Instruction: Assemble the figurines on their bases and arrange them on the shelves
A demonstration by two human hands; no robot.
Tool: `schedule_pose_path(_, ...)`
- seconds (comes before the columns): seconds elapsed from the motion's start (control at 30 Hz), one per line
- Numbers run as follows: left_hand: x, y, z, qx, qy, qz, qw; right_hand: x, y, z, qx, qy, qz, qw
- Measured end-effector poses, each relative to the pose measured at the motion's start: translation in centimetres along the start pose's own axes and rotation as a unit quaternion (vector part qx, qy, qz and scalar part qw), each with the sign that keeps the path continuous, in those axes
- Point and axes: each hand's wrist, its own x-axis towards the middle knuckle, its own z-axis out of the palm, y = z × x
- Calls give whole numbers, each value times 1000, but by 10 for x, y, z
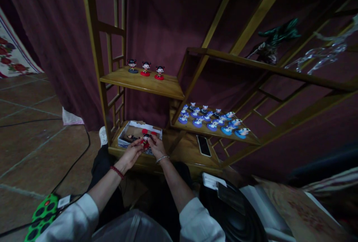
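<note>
Between my two hands, above the near side of a small open cardboard box [123, 143], is a figurine [145, 138] with black hair buns and a red base. My left hand [134, 153] grips it from the left, and my right hand [157, 146] pinches it from the right. Inside the box lie another dark figurine [131, 137] and red round pieces [144, 131]. Three similar figurines [145, 68] stand in a row on the wooden shelf [145, 84] above; the leftmost has a dark base, the other two red ones.
Several blue and purple figurines [213, 124] crowd a lower shelf at right. A phone [204, 145] lies on the bottom board. Higher up are a green sculpture [275, 40] and a clear glass animal [321, 53]. A black round object [233, 212] stands beside my right leg; cables cross the floor.
</note>
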Motion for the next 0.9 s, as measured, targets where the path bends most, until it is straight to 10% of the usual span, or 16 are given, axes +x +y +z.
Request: schedule_pose_path(0.9, 38, -2, -3, 55, 45, 1, 997, 20, 21, 9, -76, 21, 33, 996)
